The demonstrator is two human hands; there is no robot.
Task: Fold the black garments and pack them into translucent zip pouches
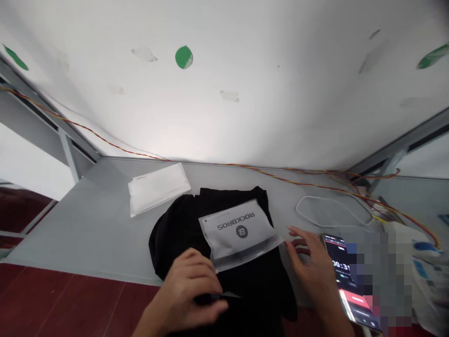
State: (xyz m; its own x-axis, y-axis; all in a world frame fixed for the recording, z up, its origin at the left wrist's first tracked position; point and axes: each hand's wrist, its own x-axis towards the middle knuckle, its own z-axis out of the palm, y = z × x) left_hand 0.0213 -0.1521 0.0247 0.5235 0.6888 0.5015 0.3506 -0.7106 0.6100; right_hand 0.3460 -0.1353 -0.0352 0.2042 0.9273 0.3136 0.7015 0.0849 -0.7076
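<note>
A white pouch (231,228) printed ROCKBROS, with a clear strip along its near edge, lies on black fabric (175,229). Its lettering is upside down to me. My left hand (194,288) is at the near left of the pouch, fingers curled and thumb below. A thin, dark, partly shiny strip (229,295) sticks out between its thumb and fingers; its kind is unclear. By the pouch's right corner is my right hand (312,260), fingers bent and apart. One fingertip is at that corner; whether it touches cannot be made out.
A grey table (87,224) meets a white wall (245,117). White folded packets (159,188) lie at the back left. Right of me are a lit phone (345,276), a white cord loop (333,199) and a blurred patch. Twisted red-yellow wires (280,177) run along the back.
</note>
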